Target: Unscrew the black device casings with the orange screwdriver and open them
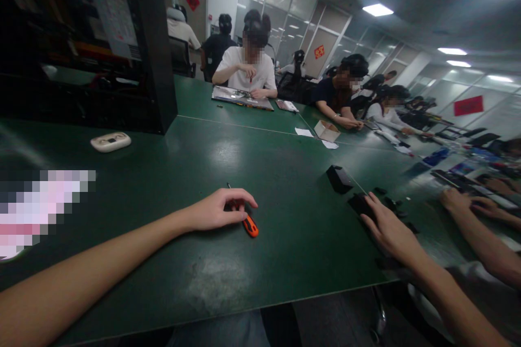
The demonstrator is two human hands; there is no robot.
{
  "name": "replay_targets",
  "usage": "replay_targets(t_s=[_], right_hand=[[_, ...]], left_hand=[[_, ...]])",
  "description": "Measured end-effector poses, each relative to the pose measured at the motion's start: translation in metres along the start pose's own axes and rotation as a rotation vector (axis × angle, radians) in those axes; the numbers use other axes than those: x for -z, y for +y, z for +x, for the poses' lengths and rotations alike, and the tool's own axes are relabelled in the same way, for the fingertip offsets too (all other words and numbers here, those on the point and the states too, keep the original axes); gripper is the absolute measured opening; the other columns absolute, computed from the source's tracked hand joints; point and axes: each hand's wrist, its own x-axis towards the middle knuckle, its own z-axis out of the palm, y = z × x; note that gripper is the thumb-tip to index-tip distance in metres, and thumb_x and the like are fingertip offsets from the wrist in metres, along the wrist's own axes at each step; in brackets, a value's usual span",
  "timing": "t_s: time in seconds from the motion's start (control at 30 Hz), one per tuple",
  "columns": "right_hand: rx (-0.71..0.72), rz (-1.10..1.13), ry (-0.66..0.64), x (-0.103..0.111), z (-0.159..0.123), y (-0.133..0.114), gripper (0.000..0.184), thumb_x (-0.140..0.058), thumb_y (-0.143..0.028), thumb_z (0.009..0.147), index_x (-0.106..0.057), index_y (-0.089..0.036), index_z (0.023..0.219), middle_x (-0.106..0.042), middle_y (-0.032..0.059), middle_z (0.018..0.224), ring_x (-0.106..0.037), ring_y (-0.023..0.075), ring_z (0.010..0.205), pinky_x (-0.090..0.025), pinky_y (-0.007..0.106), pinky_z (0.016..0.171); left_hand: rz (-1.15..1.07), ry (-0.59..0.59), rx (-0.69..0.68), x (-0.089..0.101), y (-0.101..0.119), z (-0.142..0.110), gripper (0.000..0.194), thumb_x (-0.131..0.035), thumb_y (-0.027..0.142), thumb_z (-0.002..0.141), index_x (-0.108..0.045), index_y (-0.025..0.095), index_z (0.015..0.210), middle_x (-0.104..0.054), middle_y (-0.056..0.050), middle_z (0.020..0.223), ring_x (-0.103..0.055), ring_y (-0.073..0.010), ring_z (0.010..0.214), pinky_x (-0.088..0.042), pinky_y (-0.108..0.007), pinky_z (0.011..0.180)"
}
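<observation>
My left hand (217,209) lies on the green table (285,238), fingers curled over a small screwdriver (249,224) with an orange handle; its thin metal tip pokes out behind the fingers. My right hand (386,227) rests flat near the table's right edge, fingers stretched onto a flat black part (360,204). Small black pieces (393,203) lie scattered just beyond those fingers. A black box-shaped block (338,179) stands a little farther back, apart from both hands.
A large black cabinet (81,43) stands at the back left with a white oval device (110,141) before it. A neighbour's hands (472,206) work at the right. Several people sit along the far side, near a small cardboard box (326,130) and papers.
</observation>
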Motion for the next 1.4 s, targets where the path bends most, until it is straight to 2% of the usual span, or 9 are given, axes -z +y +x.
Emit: replay_targets(t_s=[0.17,0.3,0.37,0.47,0.53,0.7,0.93,1.3,1.4], right_hand=[[0.02,0.047,0.016,0.002,-0.001,-0.004,0.064,-0.039,-0.049,0.098,-0.044,-0.007,0.146,-0.042,0.0207,0.155,-0.043,0.0333,0.142,-0.036,0.051,0.118],[-0.028,0.195,0.024,0.013,0.01,0.0,0.056,-0.042,-0.05,0.096,-0.062,-0.012,0.131,-0.057,0.0173,0.144,-0.052,0.0327,0.135,-0.039,0.052,0.116],[-0.035,0.237,0.046,0.023,0.021,0.004,0.048,-0.041,-0.05,0.096,-0.071,-0.017,0.113,-0.067,0.0134,0.131,-0.061,0.0302,0.124,-0.045,0.048,0.11],[-0.048,0.253,0.111,0.037,0.043,0.007,0.047,-0.038,-0.051,0.095,-0.072,-0.019,0.096,-0.073,0.0123,0.114,-0.068,0.0266,0.106,-0.051,0.041,0.097],[-0.059,0.266,0.145,0.042,0.057,0.006,0.047,-0.038,-0.052,0.095,-0.07,-0.018,0.089,-0.073,0.0125,0.102,-0.069,0.0255,0.096,-0.052,0.039,0.089],[-0.062,0.306,0.1,0.035,0.072,-0.004,0.051,-0.041,-0.057,0.094,-0.065,-0.021,0.068,-0.068,0.0056,0.07,-0.063,0.0196,0.065,-0.047,0.032,0.067],[-0.088,0.341,0.108,0.031,0.062,-0.01,0.054,-0.038,-0.061,0.096,-0.066,-0.02,0.074,-0.073,0.0089,0.084,-0.067,0.0206,0.076,-0.048,0.031,0.073],[0.051,0.294,-0.034,0.02,0.081,-0.003,0.06,-0.025,-0.076,0.092,-0.049,-0.026,0.068,-0.059,0.0074,0.068,-0.055,0.0213,0.066,-0.046,0.034,0.066],[0.074,0.281,-0.053,0.022,0.081,-0.004,0.061,-0.021,-0.075,0.093,-0.047,-0.027,0.067,-0.059,0.0072,0.067,-0.055,0.0213,0.065,-0.046,0.035,0.065]], left_hand=[[0.0,0.008,-0.005,-0.001,0.002,-0.002,0.026,-0.063,0.028,0.09,-0.067,0.015,0.112,-0.067,-0.008,0.102,-0.059,-0.017,0.084,-0.047,-0.03,0.079],[-0.015,-0.006,0.004,-0.001,0.002,-0.004,0.027,-0.063,0.03,0.091,-0.067,0.014,0.113,-0.067,-0.008,0.102,-0.061,-0.0176,0.086,-0.048,-0.031,0.081],[-0.012,-0.01,0.007,-0.002,0.003,-0.005,0.027,-0.064,0.03,0.091,-0.067,0.014,0.113,-0.066,-0.008,0.102,-0.06,-0.0174,0.086,-0.048,-0.031,0.081],[0.002,-0.004,0.007,-0.002,0.005,-0.005,0.027,-0.064,0.029,0.09,-0.066,0.015,0.113,-0.066,-0.007,0.101,-0.06,-0.0175,0.085,-0.048,-0.03,0.08],[0.008,-0.005,0.002,-0.001,0.006,-0.005,0.026,-0.064,0.028,0.09,-0.066,0.015,0.112,-0.066,-0.007,0.101,-0.059,-0.0176,0.086,-0.048,-0.03,0.08],[0.01,-0.011,-0.004,-0.001,0.006,-0.004,0.024,-0.064,0.025,0.089,-0.067,0.016,0.111,-0.066,-0.008,0.108,-0.06,-0.0181,0.089,-0.049,-0.032,0.083],[0.007,-0.026,0.009,0.001,0.003,-0.003,0.023,-0.064,0.022,0.09,-0.067,0.019,0.113,-0.065,-0.007,0.113,-0.061,-0.0183,0.093,-0.05,-0.032,0.085],[0.039,-0.017,-0.003,0.0,0.006,-0.003,0.022,-0.063,0.02,0.09,-0.067,0.019,0.112,-0.066,-0.007,0.114,-0.062,-0.0182,0.094,-0.051,-0.033,0.086],[0.04,-0.012,-0.009,-0.001,0.007,-0.003,0.021,-0.064,0.02,0.09,-0.068,0.019,0.111,-0.066,-0.007,0.113,-0.063,-0.0179,0.092,-0.051,-0.032,0.083]])
